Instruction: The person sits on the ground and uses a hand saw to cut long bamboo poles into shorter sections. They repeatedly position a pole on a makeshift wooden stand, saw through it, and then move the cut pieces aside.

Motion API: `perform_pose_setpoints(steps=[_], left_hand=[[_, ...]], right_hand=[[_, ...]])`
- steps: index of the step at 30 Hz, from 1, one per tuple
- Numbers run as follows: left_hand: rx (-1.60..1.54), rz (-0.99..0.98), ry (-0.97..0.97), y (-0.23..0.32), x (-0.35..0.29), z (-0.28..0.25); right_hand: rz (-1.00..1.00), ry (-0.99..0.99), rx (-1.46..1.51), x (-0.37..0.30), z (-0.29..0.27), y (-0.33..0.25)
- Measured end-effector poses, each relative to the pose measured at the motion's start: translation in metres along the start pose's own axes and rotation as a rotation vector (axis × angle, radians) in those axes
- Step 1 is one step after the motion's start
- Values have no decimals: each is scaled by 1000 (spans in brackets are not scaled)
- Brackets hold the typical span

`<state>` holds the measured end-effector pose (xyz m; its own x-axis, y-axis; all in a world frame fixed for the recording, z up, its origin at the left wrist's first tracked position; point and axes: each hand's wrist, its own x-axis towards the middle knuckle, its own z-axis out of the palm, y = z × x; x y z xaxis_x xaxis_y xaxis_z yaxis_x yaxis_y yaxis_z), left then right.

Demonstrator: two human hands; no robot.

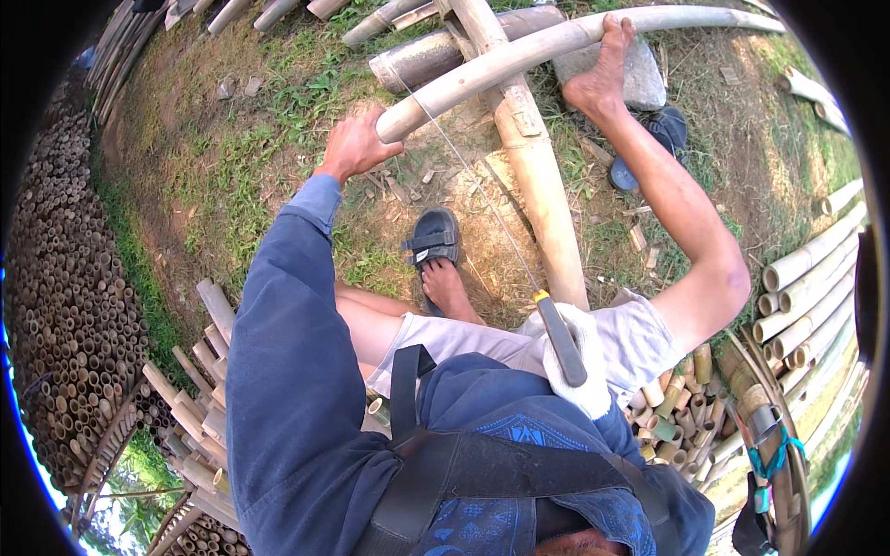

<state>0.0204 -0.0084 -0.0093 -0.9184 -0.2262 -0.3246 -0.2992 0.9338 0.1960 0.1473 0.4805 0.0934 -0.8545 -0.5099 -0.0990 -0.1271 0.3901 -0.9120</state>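
My left hand (355,145) grips the near end of a long pale bamboo pole (519,56). The pole lies across a thicker bamboo trunk (542,195) on the grassy ground. My right hand (577,361), in a white glove, is closed on the dark handle of a saw (562,341). Its thin blade (468,176) runs up and to the left, crossing the pole just right of my left hand. My bare right foot (603,69) presses on the pole farther along. On the dirt below the pole rests my left foot in a dark sandal (434,243).
A grey stone (642,79) and a loose dark sandal (663,130) lie beyond the trunk. Cut bamboo tubes are stacked at the left (65,306). Short split pieces (199,389) lie by my left side, and long poles (816,269) at the right.
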Motion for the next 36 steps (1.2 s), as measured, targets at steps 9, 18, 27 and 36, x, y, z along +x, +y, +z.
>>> perform_pose_setpoints(steps=[9, 18, 27, 36], left_hand=[[-40, 60, 18, 13, 11, -6], [-82, 17, -16, 12, 1, -3], [-28, 31, -18, 17, 14, -6], [-90, 26, -5, 9, 5, -2]], right_hand=[[-274, 76, 258, 244, 102, 12], [6, -17, 11, 14, -2, 12], [-321, 107, 238, 246, 110, 23], [49, 28, -62, -27, -11, 29]])
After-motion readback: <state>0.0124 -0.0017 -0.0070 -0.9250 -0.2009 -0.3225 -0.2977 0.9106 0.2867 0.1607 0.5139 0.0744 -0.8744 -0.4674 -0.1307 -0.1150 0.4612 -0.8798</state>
